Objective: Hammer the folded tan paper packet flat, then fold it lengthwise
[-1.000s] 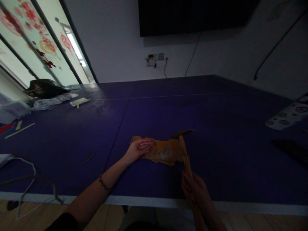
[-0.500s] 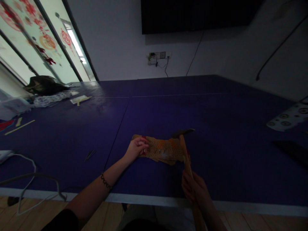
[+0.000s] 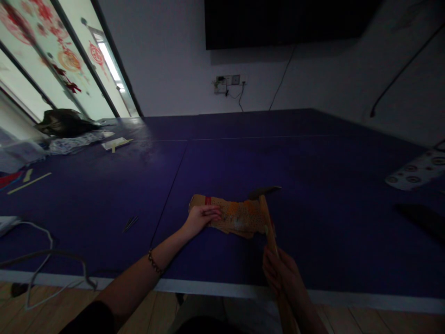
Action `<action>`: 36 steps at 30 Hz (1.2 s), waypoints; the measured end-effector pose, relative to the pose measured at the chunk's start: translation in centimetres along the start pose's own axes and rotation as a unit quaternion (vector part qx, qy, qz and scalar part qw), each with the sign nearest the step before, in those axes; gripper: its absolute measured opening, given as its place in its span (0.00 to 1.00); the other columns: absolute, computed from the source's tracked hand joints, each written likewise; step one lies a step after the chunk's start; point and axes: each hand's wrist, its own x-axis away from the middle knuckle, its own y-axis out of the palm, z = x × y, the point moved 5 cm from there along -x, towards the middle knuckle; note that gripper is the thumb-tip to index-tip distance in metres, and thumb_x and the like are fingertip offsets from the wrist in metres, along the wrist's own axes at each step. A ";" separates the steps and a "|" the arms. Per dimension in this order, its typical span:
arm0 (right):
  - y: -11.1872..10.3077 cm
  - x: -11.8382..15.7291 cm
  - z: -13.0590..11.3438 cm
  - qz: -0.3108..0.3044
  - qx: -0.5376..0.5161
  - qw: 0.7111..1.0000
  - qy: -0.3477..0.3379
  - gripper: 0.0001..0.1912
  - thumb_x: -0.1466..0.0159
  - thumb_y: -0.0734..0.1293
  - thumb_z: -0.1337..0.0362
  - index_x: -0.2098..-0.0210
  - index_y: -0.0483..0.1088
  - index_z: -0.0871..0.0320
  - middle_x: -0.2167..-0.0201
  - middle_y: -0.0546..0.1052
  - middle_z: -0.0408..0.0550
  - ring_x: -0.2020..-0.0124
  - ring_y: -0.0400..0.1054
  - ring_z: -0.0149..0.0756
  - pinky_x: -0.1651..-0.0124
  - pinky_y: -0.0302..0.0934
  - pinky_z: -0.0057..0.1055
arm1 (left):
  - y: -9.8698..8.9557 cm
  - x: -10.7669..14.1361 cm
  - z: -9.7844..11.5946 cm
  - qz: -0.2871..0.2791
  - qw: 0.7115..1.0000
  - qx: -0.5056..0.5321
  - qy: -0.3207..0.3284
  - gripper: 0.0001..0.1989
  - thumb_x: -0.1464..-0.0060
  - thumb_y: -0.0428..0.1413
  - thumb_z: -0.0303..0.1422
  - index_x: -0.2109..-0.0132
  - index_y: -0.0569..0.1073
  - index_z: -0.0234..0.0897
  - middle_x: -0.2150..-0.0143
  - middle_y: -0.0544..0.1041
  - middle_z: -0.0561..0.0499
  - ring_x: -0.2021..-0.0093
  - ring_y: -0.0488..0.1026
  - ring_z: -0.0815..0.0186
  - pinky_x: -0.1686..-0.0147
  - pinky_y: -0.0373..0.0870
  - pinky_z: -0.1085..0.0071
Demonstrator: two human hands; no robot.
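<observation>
My left fingers (image 3: pixel 212 212) half-curled on flat brown cardboard (image 3: pixel 241 219) near purple desk (image 3: pixel 299 162) front edge, grip unclear; right fingers (image 3: pixel 269 268) wrapped round wooden-handled hammer (image 3: pixel 266 215). Bracing step, I'd guess; next needs steadiness.

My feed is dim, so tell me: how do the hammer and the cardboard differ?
The hammer is long and slim; the cardboard is broad, flat, speckled and ragged-edged. The right hand grips the hammer, while the left hand lies over the cardboard. Both show brown tones.
</observation>
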 end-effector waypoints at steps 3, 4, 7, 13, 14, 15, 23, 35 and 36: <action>0.1 0.0 -0.1 -0.006 0.000 1.000 -0.003 0.21 0.50 0.66 0.48 0.78 0.56 0.57 0.89 0.57 0.30 0.94 0.46 0.16 0.94 0.44 0.15 | 0.0 0.2 -0.4 0.002 0.997 -0.073 0.020 0.15 0.59 0.59 0.37 0.65 0.75 0.31 0.71 0.77 0.48 0.73 0.73 0.67 0.70 0.70 0.71; 0.2 0.1 -0.1 -0.006 0.001 1.000 -0.003 0.21 0.50 0.66 0.48 0.78 0.56 0.57 0.89 0.57 0.30 0.94 0.46 0.15 0.94 0.44 0.15 | 0.0 0.3 -0.1 0.006 0.993 -0.114 0.040 0.13 0.58 0.58 0.37 0.67 0.75 0.31 0.72 0.77 0.48 0.74 0.73 0.67 0.71 0.70 0.71; 0.3 0.2 -0.1 0.001 0.004 1.000 -0.002 0.21 0.50 0.66 0.48 0.78 0.56 0.58 0.88 0.56 0.30 0.94 0.45 0.15 0.93 0.43 0.14 | 0.1 0.6 1.4 0.024 0.959 -0.249 0.132 0.06 0.58 0.59 0.34 0.73 0.77 0.35 0.71 0.77 0.50 0.69 0.72 0.66 0.66 0.68 0.70; 0.1 0.1 0.1 0.003 0.014 1.000 0.003 0.21 0.49 0.66 0.48 0.77 0.56 0.57 0.89 0.55 0.30 0.94 0.44 0.15 0.94 0.42 0.14 | 0.9 0.9 2.6 0.050 0.914 -0.365 0.172 0.03 0.58 0.60 0.32 0.72 0.77 0.39 0.72 0.77 0.51 0.67 0.71 0.66 0.65 0.66 0.71; 0.1 0.0 0.2 0.000 0.014 1.000 0.003 0.20 0.49 0.66 0.48 0.77 0.56 0.57 0.89 0.55 0.30 0.94 0.45 0.15 0.94 0.42 0.14 | 1.0 0.9 2.4 0.049 0.912 -0.370 0.168 0.03 0.58 0.60 0.32 0.72 0.77 0.38 0.72 0.77 0.51 0.67 0.71 0.66 0.64 0.65 0.71; 0.1 0.0 0.3 -0.002 0.013 1.000 0.004 0.21 0.50 0.66 0.48 0.77 0.56 0.57 0.89 0.56 0.30 0.94 0.45 0.15 0.94 0.43 0.14 | 1.1 0.8 2.2 0.048 0.911 -0.375 0.164 0.03 0.58 0.60 0.32 0.71 0.77 0.38 0.71 0.77 0.52 0.67 0.71 0.66 0.64 0.65 0.71; 0.1 0.1 0.2 0.012 -0.001 1.000 0.010 0.21 0.52 0.67 0.48 0.76 0.57 0.57 0.89 0.54 0.30 0.93 0.44 0.15 0.93 0.42 0.14 | 1.3 0.4 1.3 0.025 0.896 -0.418 0.148 0.04 0.57 0.59 0.32 0.70 0.77 0.39 0.70 0.77 0.52 0.66 0.70 0.66 0.64 0.65 0.72; 0.1 0.1 0.1 -0.001 -0.003 1.000 0.000 0.19 0.49 0.66 0.50 0.77 0.56 0.57 0.89 0.55 0.30 0.94 0.45 0.16 0.94 0.43 0.15 | 1.4 0.7 1.5 0.015 0.896 -0.419 0.145 0.04 0.55 0.58 0.33 0.70 0.77 0.39 0.70 0.76 0.51 0.66 0.71 0.66 0.63 0.65 0.72; 0.1 0.2 0.0 -0.002 -0.002 1.000 -0.003 0.19 0.48 0.66 0.50 0.77 0.56 0.57 0.88 0.55 0.30 0.94 0.45 0.16 0.94 0.44 0.15 | 1.4 0.8 1.6 0.017 0.897 -0.417 0.147 0.04 0.55 0.58 0.33 0.71 0.77 0.38 0.70 0.76 0.51 0.66 0.71 0.66 0.63 0.65 0.72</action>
